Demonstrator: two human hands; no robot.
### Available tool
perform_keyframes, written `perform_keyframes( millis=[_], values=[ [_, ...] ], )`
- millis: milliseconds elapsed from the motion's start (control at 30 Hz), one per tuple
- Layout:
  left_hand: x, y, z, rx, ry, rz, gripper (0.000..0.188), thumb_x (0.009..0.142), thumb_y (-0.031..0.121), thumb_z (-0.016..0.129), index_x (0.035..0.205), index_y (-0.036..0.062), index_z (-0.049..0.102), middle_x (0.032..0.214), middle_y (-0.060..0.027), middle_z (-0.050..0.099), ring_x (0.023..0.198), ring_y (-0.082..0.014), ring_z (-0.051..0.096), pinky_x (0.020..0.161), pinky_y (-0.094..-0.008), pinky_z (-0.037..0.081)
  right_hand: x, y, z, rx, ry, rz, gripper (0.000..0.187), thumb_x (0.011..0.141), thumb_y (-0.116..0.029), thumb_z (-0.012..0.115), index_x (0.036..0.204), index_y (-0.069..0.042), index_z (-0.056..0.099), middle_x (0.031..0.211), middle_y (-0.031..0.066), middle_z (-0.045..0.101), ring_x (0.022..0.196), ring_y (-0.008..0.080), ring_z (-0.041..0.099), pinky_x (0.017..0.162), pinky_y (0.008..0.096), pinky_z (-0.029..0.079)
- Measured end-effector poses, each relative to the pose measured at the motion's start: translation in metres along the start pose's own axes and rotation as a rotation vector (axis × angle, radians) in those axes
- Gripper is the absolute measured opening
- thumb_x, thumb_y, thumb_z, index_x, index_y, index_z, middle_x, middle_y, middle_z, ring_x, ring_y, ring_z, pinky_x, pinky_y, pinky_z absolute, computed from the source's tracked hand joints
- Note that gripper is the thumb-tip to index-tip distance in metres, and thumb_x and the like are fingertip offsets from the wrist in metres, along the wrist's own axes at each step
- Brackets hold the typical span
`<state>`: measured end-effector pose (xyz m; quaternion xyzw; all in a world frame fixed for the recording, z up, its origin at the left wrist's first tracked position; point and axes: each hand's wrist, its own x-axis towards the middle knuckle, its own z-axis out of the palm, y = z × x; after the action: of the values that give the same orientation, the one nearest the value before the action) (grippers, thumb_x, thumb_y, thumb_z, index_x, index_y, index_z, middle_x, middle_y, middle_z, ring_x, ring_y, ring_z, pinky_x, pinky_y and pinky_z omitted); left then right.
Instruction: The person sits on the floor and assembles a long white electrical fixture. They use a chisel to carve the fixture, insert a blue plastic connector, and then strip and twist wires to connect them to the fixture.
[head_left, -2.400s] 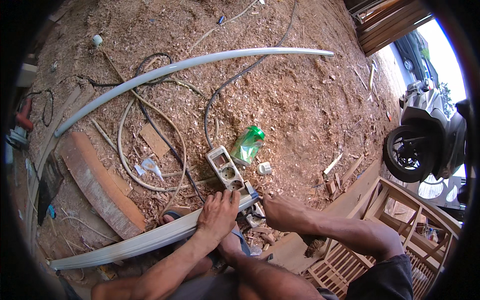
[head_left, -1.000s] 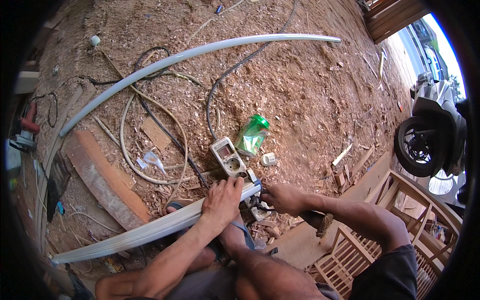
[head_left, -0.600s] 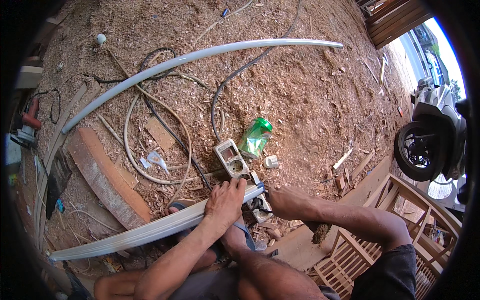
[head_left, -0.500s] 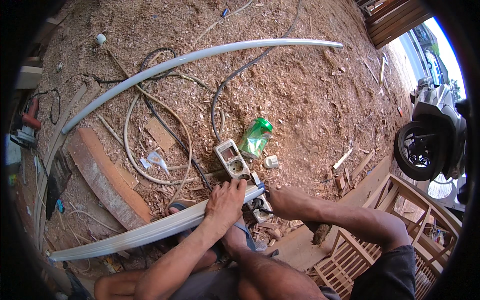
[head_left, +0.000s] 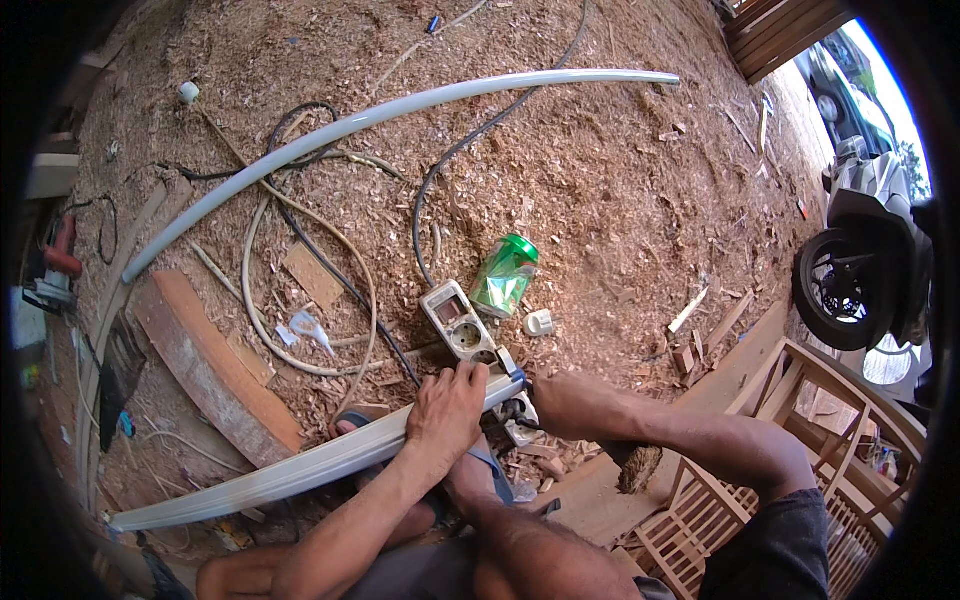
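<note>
A long white ridged strip (head_left: pixel 270 484), like a lamp housing, slants across my lap from the lower left. My left hand (head_left: pixel 447 408) is closed around it near its right end, fingers over the top edge. At that blue-tipped end my right hand (head_left: pixel 572 405) is a closed fist against the strip. What its fingers hold is hidden. Just beyond my left hand lies a white power strip (head_left: pixel 459 320) with sockets and a small display; its near part, with a dark plug, shows below the strip's end. My sandalled feet are under the strip.
A curved whitish tube (head_left: pixel 400 115) lies across the wood shavings, over tangled cables (head_left: pixel 372 300). Near the power strip are a crushed green can (head_left: pixel 504 277) and a white cap (head_left: pixel 538 322). A curved wood piece (head_left: pixel 215 368) lies left, slatted wooden furniture (head_left: pixel 700 515) right, a motorcycle (head_left: pixel 850 280) farther right.
The whole view has shifted slightly. Both hands keep their places on the strip, and my right fist has turned a little at its end.
</note>
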<state>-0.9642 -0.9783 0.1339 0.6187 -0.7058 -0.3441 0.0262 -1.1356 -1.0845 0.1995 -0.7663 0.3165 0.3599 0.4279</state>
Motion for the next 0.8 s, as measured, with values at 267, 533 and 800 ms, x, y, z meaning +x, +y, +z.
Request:
perform_keyframes(
  millis=[267, 533, 800],
  values=[
    [0.000, 0.000, 0.001, 0.014, -0.001, 0.006, 0.048, 0.073, 0.003, 0.072, 0.117, 0.0042, 0.051, 0.112, -0.0141, 0.059, 0.104, -0.0314, 0.062, 0.087, -0.0432, 0.049, -0.003, -0.003, 0.003, -0.008, 0.042, 0.032, 0.021, 0.084, -0.010, 0.055, 0.077, 0.008, 0.066, 0.072, 0.0303, 0.065, 0.072, 0.0423, 0.071, 0.065, 0.0493, 0.055],
    [-0.001, -0.001, 0.000, 0.009, 0.026, 0.030, 0.048, 0.073, 0.003, 0.072, 0.117, 0.0041, 0.052, 0.112, -0.0146, 0.059, 0.103, -0.0317, 0.063, 0.087, -0.0432, 0.050, 0.004, 0.004, 0.001, 0.006, -0.019, -0.032, 0.021, 0.085, -0.009, 0.054, 0.077, 0.006, 0.065, 0.071, 0.0288, 0.066, 0.071, 0.0438, 0.069, 0.065, 0.0509, 0.055],
    [-0.001, -0.005, -0.003, -0.055, 0.026, 0.076, 0.051, 0.071, 0.001, 0.071, 0.117, 0.0029, 0.052, 0.111, -0.0162, 0.060, 0.102, -0.0331, 0.063, 0.086, -0.0435, 0.051, 0.001, -0.002, -0.011, 0.037, -0.048, -0.024, 0.020, 0.087, -0.010, 0.053, 0.083, 0.007, 0.064, 0.071, 0.0265, 0.067, 0.072, 0.0433, 0.070, 0.065, 0.0512, 0.054]
  ],
)
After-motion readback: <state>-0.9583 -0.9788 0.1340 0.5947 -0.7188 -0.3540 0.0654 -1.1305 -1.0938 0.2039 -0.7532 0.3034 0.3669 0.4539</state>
